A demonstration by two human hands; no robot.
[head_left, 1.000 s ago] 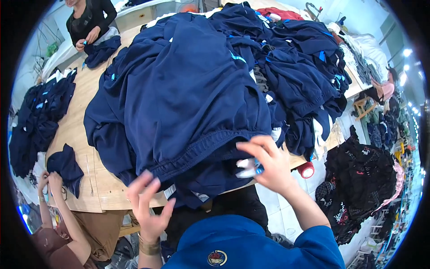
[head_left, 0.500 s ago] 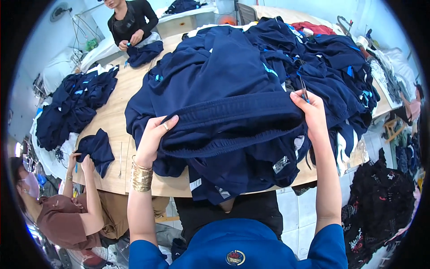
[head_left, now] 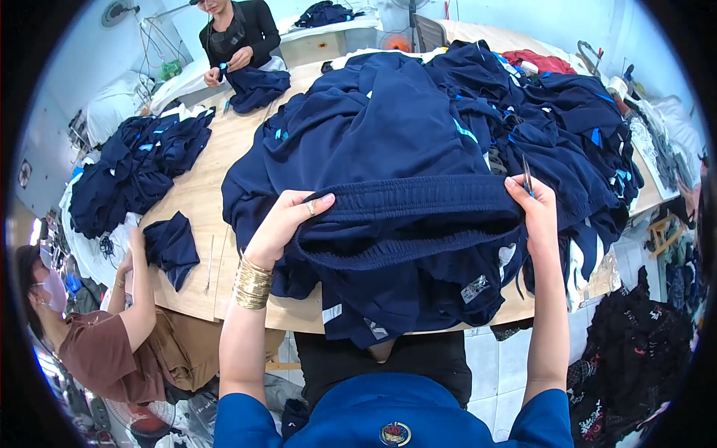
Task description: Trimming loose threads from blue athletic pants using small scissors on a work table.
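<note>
Navy shorts (head_left: 403, 224) lie at the centre of the frame, on top of a large heap of navy garments (head_left: 523, 127) that covers the wooden table (head_left: 202, 216). The elastic waistband (head_left: 418, 205) is stretched flat between both hands and faces the camera.

Left hand (head_left: 287, 220): grip clenched on the left end of the waistband, thumb on top, remaining fingers tucked under the hem. A stack of gold bangles (head_left: 252, 282) sits on the wrist.

Right hand (head_left: 534, 213): grip clenched on the right end of the waistband. A slim thread snip (head_left: 527, 175) projects upward from the same grip.

Handling judgement: the fabric is a soft, light knit with no stiffness of its own; it sags and folds wherever it is unsupported. The ribbed waistband is the thickest and firmest part and gives the surest hold. One pinch at each end keeps the opening spread. The legs hang loose over the near table edge, with pale labels (head_left: 475, 288) showing. The material looks neither slippery nor fragile, though the snip's point rides close to the cloth.

Lower left of the frame: a seated person in a brown top (head_left: 97, 351) handles a small navy piece (head_left: 173, 246). Left of the frame: a second heap of navy garments (head_left: 134, 164). Upper left of the frame: a person in black (head_left: 235, 33) works on another navy garment (head_left: 258, 86).
</note>
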